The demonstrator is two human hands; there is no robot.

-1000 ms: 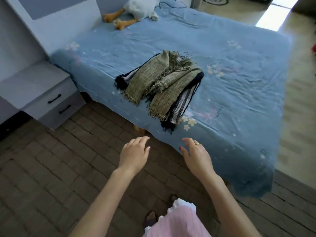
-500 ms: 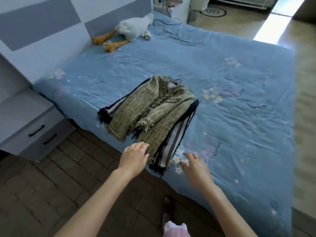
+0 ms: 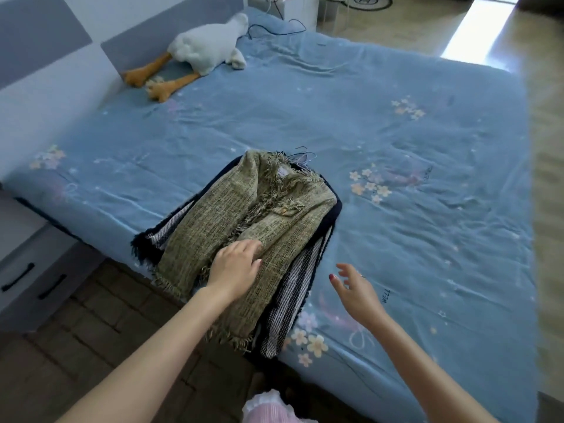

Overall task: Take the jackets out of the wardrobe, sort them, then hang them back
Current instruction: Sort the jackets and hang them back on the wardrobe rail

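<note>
A green tweed jacket (image 3: 274, 215) with frayed trim lies folded on top of a dark navy striped jacket (image 3: 293, 288) at the near edge of the blue bed (image 3: 427, 239). My left hand (image 3: 236, 268) rests on the lower middle of the green jacket, fingers loosely bent over the fabric. My right hand (image 3: 355, 290) hovers open above the sheet just right of the striped jacket, touching nothing. A thin hanger hook pokes out at the collar.
A white plush goose (image 3: 201, 53) lies at the headboard corner. A grey bedside drawer unit (image 3: 27, 270) stands to the left on the brick-pattern floor (image 3: 91, 331). A dark cable (image 3: 274, 29) trails across the far side of the bed.
I have stepped closer to the bed. My left hand moved forward onto the green jacket, and my right hand came up over the sheet beside the pile.
</note>
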